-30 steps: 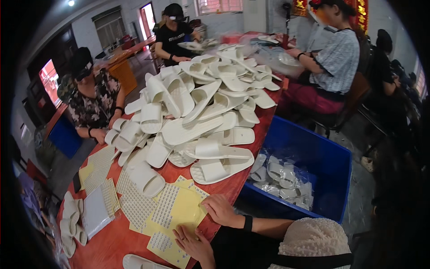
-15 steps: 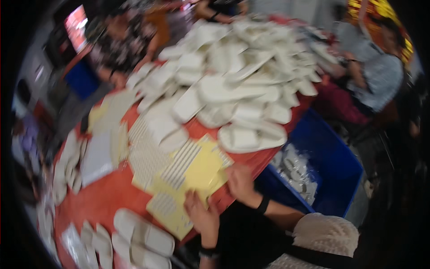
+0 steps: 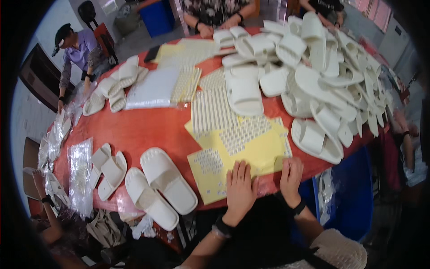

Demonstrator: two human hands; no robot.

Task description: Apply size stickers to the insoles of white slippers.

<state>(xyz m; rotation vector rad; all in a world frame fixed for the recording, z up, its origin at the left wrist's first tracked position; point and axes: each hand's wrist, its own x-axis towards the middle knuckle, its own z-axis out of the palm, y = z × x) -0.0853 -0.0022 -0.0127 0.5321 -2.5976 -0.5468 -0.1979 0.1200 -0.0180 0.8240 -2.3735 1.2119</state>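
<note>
My left hand [image 3: 241, 188] lies with its fingers stretched out over the lower edge of a yellow sticker sheet [image 3: 253, 156], which carries rows of small printed labels. At that sheet's right corner is my right hand [image 3: 292, 178], its fingers bent and pressed together on the edge, where a darker patch shows. Whether a loose label is also between the fingertips is hidden. Under and beside this sheet are another yellow sheet [image 3: 207, 186] with scattered labels and a striped label sheet [image 3: 214, 112]. A pair of white slippers [image 3: 168, 181] stands left of my hands.
A large heap of white slippers [image 3: 313, 80] covers the right of the red table [image 3: 156, 127]. A blue bin [image 3: 354, 197] stands below its right edge. Plastic bags [image 3: 80, 179] and smaller slippers [image 3: 109, 172] lie left. Several people sit around, one in a purple shirt [image 3: 81, 47].
The view has swung toward the right, so the table's left side shows more. My left hand stays on the yellow sheet and my right hand at its corner.
</note>
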